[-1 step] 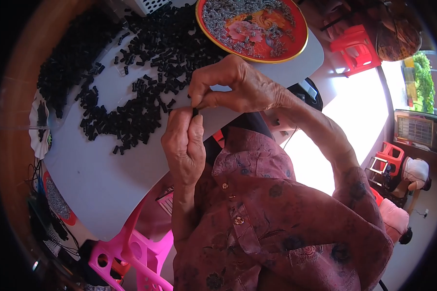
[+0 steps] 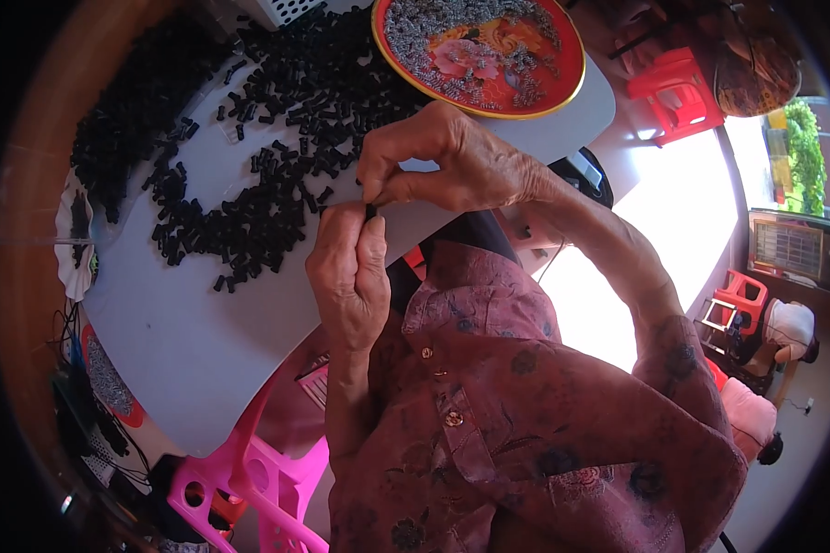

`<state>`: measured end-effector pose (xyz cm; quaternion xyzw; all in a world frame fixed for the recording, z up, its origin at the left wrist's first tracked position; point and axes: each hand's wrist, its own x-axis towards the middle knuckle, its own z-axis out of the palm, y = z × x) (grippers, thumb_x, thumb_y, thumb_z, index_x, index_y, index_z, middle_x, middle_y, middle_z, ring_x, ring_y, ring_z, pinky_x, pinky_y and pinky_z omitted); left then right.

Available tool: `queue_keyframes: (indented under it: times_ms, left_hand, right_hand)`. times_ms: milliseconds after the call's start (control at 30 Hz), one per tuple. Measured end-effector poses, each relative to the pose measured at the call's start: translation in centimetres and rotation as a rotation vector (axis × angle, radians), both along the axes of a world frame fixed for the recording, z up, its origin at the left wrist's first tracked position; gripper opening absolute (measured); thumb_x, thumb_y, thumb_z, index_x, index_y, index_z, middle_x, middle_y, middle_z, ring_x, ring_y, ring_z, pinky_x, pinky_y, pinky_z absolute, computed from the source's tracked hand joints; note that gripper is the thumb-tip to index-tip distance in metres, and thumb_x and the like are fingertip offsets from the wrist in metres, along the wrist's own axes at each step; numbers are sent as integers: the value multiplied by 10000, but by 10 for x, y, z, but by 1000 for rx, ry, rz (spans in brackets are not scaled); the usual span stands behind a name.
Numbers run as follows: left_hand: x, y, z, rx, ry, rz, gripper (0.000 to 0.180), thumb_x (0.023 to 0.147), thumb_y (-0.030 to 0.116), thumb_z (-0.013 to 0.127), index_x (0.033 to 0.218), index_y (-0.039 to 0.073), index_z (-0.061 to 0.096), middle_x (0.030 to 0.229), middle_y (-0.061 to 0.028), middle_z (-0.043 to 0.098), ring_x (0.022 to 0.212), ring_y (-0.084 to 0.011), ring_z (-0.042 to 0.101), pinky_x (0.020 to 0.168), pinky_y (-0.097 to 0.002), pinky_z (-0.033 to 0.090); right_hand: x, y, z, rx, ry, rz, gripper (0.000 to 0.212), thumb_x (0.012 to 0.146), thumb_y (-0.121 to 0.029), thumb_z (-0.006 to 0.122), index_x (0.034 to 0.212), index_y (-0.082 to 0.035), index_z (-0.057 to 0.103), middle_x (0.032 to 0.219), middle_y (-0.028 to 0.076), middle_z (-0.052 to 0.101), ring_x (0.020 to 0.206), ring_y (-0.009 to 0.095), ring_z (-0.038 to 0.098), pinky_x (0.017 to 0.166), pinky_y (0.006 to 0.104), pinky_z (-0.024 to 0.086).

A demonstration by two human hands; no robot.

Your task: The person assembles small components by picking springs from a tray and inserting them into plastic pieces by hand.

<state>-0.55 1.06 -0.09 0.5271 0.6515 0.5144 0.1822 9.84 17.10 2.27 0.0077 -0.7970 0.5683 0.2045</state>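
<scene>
Between the thumb and fingers of my left hand (image 2: 349, 276) is a small black plastic piece (image 2: 371, 212), mostly hidden by the fingertips. Just above it my right hand (image 2: 447, 166) is closed in a pinch, thumb against forefinger, at the top of that piece. Whatever the right fingertips hold is too small to make out. Beyond my hands, many short black tubular pieces (image 2: 235, 230) lie heaped on the pale table (image 2: 184, 341). At the far side stands a round red tray (image 2: 570, 78) with a yellow rim and flower pattern, bearing small silvery metal parts (image 2: 406, 55).
A white perforated basket (image 2: 281, 11) is at the far edge. Pink plastic chair (image 2: 267, 488) stands below the table's near left side, beside a red container of metal bits (image 2: 111, 378). Red stools (image 2: 678, 92) and other people (image 2: 788, 323) are off to the right.
</scene>
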Motion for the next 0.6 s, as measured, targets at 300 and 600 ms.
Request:
queue_keyframes:
  times_ms: [300, 600]
  left_hand:
    - [1, 1, -4, 9, 49, -1, 102, 911, 33, 507, 965, -43, 547, 790, -138, 539, 665, -244, 534, 581, -336, 427]
    - [3, 1, 1, 39, -132, 70, 167, 925, 114, 497, 939, -31, 579, 713, -96, 569, 602, -158, 522, 555, -303, 413]
  right_hand:
    - [6, -4, 9, 180, -98, -4, 64, 802, -25, 656, 843, 14, 626, 779, 69, 632, 750, 170, 633, 697, 290, 484]
    - [18, -27, 2, 100, -80, -235, 475, 720, -42, 698, 1181, -49, 583, 978, 70, 611, 847, 145, 588, 732, 284, 491]
